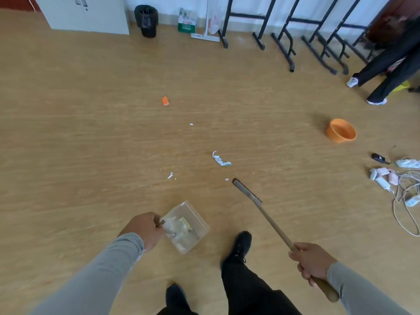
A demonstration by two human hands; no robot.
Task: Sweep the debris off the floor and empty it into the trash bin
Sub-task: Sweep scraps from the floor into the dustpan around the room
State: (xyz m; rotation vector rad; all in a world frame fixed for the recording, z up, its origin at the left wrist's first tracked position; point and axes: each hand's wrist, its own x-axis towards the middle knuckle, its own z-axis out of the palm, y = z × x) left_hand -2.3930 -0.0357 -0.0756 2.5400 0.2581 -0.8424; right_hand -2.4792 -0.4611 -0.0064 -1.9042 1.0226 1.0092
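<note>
My left hand (145, 228) grips the near edge of a clear plastic dustpan (197, 220) low over the wooden floor; paper scraps lie inside it. My right hand (312, 261) holds the wooden handle of a broom (268, 218), whose narrow head (246, 190) rests on the floor. Just beyond the broom head lie a crumpled white wrapper (220, 159) and small paper bits (170, 175). Farther off are a tiny white scrap (191, 124) and an orange piece (165, 101). The black trash bin (146, 20) stands against the far wall.
An orange bowl (341, 130) sits at the right. Chargers and tangled white cables (395, 180) lie at the right edge. Black table legs (288, 42) line the far wall, with another person's legs (386, 73) beside them. A flat mop (205, 35) and a white cabinet (91, 14) stand by the bin.
</note>
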